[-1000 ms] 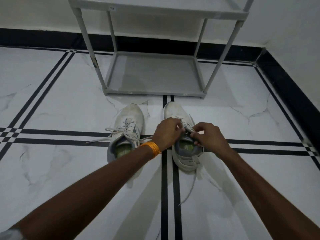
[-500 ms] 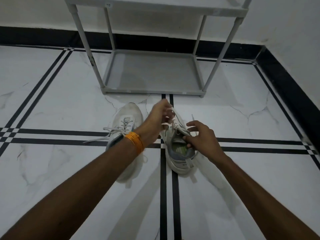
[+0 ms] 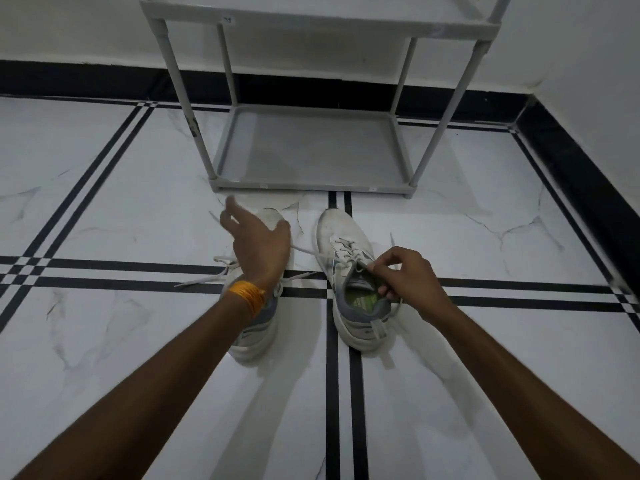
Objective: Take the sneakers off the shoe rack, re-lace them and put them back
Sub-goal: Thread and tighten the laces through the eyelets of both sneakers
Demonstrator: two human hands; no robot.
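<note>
Two white sneakers stand side by side on the floor, toes toward the grey shoe rack (image 3: pixel 311 187). The right sneaker (image 3: pixel 341 226) has a grey collar and a green insole. My right hand (image 3: pixel 407 277) pinches its collar and tongue at the top eyelets. My left hand (image 3: pixel 258 242) is raised over the left sneaker (image 3: pixel 254 336), hiding most of it. One lace strand (image 3: pixel 308 252) runs taut from the right sneaker's eyelets to my left hand, which seems to grip its end. The left sneaker's loose lace ends (image 3: pixel 204 279) trail to the left.
The rack's bottom shelf and the shelf above it hold nothing. A white wall with a black skirting (image 3: pixel 575 174) closes the back and the right side. The floor is white marble with black stripes (image 3: pixel 332 393).
My left hand has left the right sneaker's eyelets and swung up and left, drawing a lace strand out. My right hand stays at the sneaker's collar.
</note>
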